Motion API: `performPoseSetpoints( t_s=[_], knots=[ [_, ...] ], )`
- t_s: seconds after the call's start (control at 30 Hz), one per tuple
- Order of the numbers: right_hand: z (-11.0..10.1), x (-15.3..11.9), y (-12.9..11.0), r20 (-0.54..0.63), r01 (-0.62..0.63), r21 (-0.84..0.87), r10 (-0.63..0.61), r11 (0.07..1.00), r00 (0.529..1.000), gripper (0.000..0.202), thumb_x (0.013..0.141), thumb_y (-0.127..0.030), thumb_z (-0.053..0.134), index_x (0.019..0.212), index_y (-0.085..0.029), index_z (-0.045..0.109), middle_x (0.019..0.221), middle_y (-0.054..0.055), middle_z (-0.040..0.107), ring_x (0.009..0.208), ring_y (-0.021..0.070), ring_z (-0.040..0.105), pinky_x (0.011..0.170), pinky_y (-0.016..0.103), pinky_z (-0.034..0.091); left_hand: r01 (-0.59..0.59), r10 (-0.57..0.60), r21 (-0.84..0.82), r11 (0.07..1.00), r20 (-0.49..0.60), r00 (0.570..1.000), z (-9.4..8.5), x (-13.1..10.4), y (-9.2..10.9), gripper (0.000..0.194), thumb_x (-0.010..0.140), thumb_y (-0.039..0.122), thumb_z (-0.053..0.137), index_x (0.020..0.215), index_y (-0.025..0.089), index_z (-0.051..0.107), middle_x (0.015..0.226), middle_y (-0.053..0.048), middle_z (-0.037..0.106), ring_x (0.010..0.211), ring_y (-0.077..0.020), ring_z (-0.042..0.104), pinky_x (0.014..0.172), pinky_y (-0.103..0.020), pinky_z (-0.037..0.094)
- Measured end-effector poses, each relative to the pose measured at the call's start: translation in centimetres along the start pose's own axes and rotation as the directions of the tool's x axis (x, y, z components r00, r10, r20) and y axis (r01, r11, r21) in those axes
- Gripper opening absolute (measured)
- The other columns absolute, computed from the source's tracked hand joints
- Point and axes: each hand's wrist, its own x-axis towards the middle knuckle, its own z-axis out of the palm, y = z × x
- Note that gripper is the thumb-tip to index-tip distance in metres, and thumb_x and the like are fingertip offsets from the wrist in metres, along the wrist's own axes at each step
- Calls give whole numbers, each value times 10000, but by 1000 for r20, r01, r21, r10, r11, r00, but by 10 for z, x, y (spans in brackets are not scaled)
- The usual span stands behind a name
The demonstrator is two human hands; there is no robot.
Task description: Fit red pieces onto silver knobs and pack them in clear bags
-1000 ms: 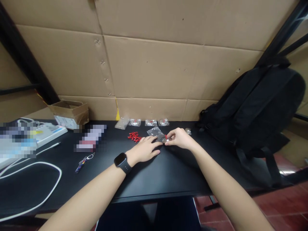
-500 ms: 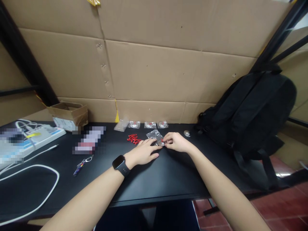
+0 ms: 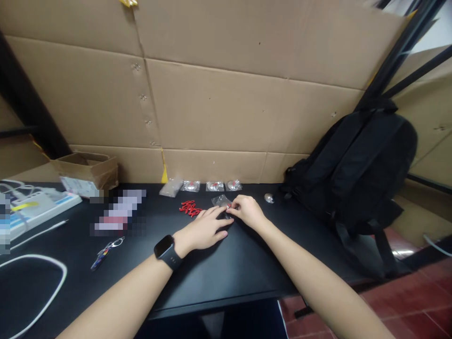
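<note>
My left hand (image 3: 204,229) lies on the black table with its fingers stretched out, the fingertips resting at a small clear plastic bag (image 3: 219,200). My right hand (image 3: 249,212) is closed in a pinch at the bag's right side, on a small silvery disc with a red cord; only a bit of red and a glint show between the fingertips, and the disc is mostly hidden. A heap of red cords (image 3: 189,208) lies just left of my left hand. Beyond my right hand, to the right, a loose silvery disc (image 3: 269,198) lies on the table.
Several bagged discs (image 3: 215,186) line the back beside a stack of clear bags (image 3: 171,187). A black backpack (image 3: 363,165) stands at right. Leftward are a cardboard box (image 3: 88,172), a blurred-out object (image 3: 122,212), a key ring (image 3: 106,253), a power strip (image 3: 45,214) and a white cable (image 3: 63,275).
My right hand has moved slightly in toward the bag, and the silvery disc that showed at its fingertips is now mostly hidden. The whole view has shifted a little.
</note>
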Motion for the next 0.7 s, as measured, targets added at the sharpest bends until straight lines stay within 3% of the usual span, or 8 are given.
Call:
performPoseSetpoints(
  t_s=[0.2, 0.43, 0.6, 0.7],
  knots=[
    [-14, -5, 0, 136, 71, -74, -61, 995, 989, 21, 819, -249, 750, 839, -249, 742, 866, 1, 718, 725, 144, 623, 617, 243, 363, -22, 22, -19, 1000, 2, 1000, -3, -2, 1, 473, 988, 438, 493, 1461, 446, 475, 1671, -19, 220, 1522, -347, 212, 1152, -627, 291],
    [0, 3, 2, -33, 62, -89, -65, 994, 997, 197, 814, -227, 746, 752, -209, 560, 796, -27, 579, 688, 118, 495, 606, 226, 292, -115, 113, -39, 993, -35, 993, -7, -1, 6, 473, 940, 370, 602, 1405, 438, 549, 1645, -13, 285, 1495, -350, 261, 1150, -584, 313],
    [4, 9, 4, 11, 96, 31, -96, 995, 995, 207, 792, -253, 768, 816, -216, 566, 793, -30, 575, 672, 119, 480, 608, 221, 314, -123, 115, -57, 991, -132, 985, -12, 5, 2, 333, 881, 350, 697, 1213, 374, 687, 1474, -24, 504, 1383, -321, 428, 1080, -490, 383],
    [-9, 7, 13, 95, 164, 212, -188, 963, 978, 91, 885, -286, 672, 903, -212, 622, 784, -20, 609, 673, 121, 520, 635, 223, 372, -77, 54, -98, 992, -220, 974, -16, 7, -1, 265, 833, 337, 752, 1086, 297, 683, 1260, -33, 609, 1192, -257, 573, 995, -411, 426]
  ],
)
